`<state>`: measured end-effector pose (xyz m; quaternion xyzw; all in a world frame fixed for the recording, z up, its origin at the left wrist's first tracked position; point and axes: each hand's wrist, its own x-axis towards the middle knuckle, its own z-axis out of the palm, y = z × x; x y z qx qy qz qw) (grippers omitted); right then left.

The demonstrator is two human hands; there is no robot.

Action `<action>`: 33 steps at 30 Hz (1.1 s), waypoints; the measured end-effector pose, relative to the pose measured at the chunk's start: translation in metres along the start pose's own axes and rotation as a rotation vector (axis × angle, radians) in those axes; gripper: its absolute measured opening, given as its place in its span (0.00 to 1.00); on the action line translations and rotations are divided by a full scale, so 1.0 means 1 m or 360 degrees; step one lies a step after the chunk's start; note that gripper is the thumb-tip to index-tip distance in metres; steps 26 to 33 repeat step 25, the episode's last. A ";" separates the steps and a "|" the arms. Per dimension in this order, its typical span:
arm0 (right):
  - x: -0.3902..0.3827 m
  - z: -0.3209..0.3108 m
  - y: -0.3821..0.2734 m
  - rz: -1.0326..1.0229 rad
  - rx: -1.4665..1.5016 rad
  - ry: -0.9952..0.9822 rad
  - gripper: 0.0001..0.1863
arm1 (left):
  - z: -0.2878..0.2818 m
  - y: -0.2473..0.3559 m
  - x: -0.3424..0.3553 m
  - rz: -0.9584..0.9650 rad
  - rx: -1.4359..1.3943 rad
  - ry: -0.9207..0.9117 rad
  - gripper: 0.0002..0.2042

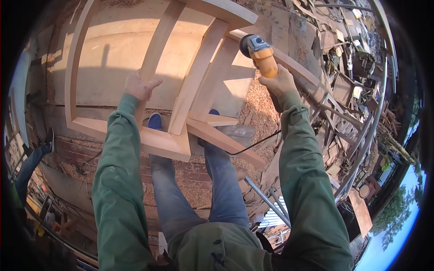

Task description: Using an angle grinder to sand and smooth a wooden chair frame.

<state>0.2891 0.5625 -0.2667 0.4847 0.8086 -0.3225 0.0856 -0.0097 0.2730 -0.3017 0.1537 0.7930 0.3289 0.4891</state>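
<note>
A pale wooden frame [196,77] of planed beams and slats stands in front of me, over my feet. My left hand [139,86] is closed round one of its middle slats [162,43], with the thumb sticking out to the right. In my right hand [281,82] is a yellow angle grinder [264,58] with a grey head, gripped by its body. Its dark round disc [245,45] is at the frame's right side, near a beam end; whether it touches the wood I cannot tell. A black cord [257,143] curves below my right forearm.
Wood shavings [260,101] lie over the ground and boards. Scrap wood [348,90] is heaped along the right, beside a long curved pipe [377,104]. A metal tube [266,201] slants near my right leg. At the far left another person's leg [31,165] shows.
</note>
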 end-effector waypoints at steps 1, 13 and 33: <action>0.005 0.002 -0.001 -0.0009 -0.0013 -0.0019 0.30 | 0.001 -0.001 0.001 0.0003 0.0014 0.0006 0.16; 0.037 0.020 -0.012 0.0105 -0.0007 -0.0150 0.34 | -0.001 -0.003 0.001 -0.0054 0.0052 0.0012 0.21; 0.029 0.005 -0.027 0.0191 -0.0150 -0.0201 0.33 | 0.002 0.002 0.001 -0.0022 0.0115 -0.0022 0.20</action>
